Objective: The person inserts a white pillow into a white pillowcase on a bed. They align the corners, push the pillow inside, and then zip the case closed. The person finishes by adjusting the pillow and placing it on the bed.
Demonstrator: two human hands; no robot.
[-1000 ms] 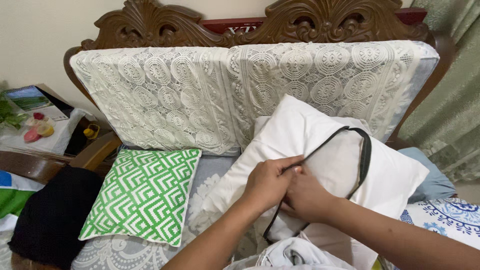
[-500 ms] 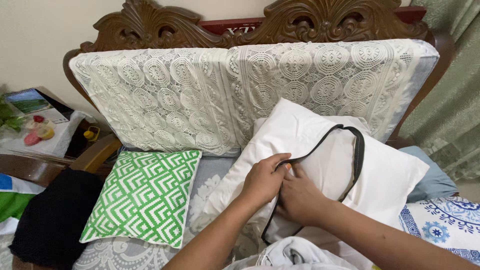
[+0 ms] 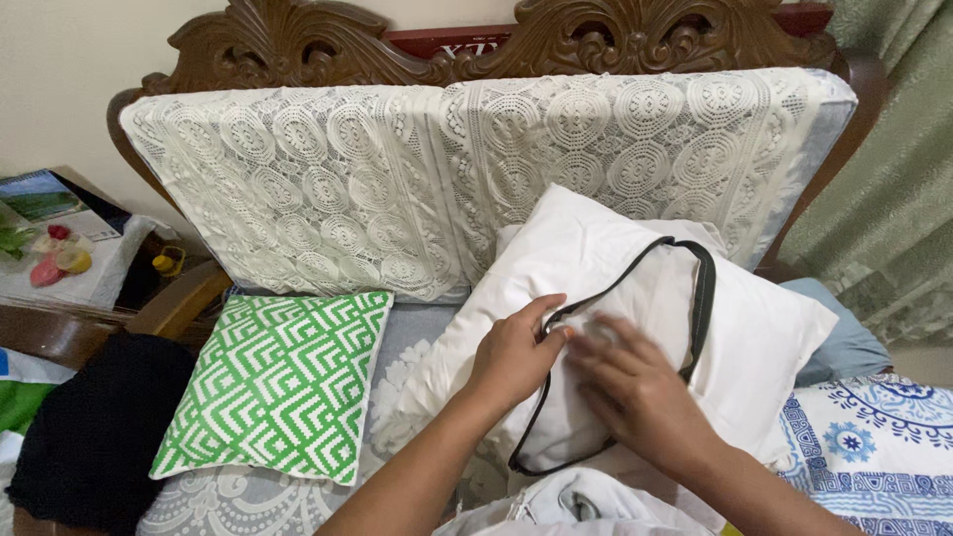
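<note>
The white pillow (image 3: 596,268) leans tilted against the lace-covered backrest (image 3: 397,179) of the wooden sofa (image 3: 298,45), on the right half of the seat. A white cover with a black edge (image 3: 701,298) lies over its near side; the black edge runs in a loop from my hands up over the pillow's far right part and back down toward me.

My left hand (image 3: 516,357) rests on the pillow's left part. Its fingers (image 3: 544,316) are pressed together and curled, and thumb and forefinger pinch the black edge where it starts to climb. My right hand (image 3: 635,387) lies just beside it, touching the cover inside the loop. Its fingers (image 3: 601,342) are somewhat spread and laid flat on the white cloth; they are blurred, so I cannot tell whether they grip anything.

Near me, below both hands, a bunched pale cloth (image 3: 586,501) sits at the bottom edge. To the left on the seat lies a green and white patterned cushion (image 3: 283,382), flat and apart from the pillow. Farther left a black cloth (image 3: 94,427) is heaped over the armrest, and beyond it a small side surface (image 3: 109,268) carries a booklet (image 3: 55,199) and some small coloured things. On the right, a blue and white patterned cloth (image 3: 864,447) lies near the pillow, and a green curtain (image 3: 893,179) hangs at the far right.
</note>
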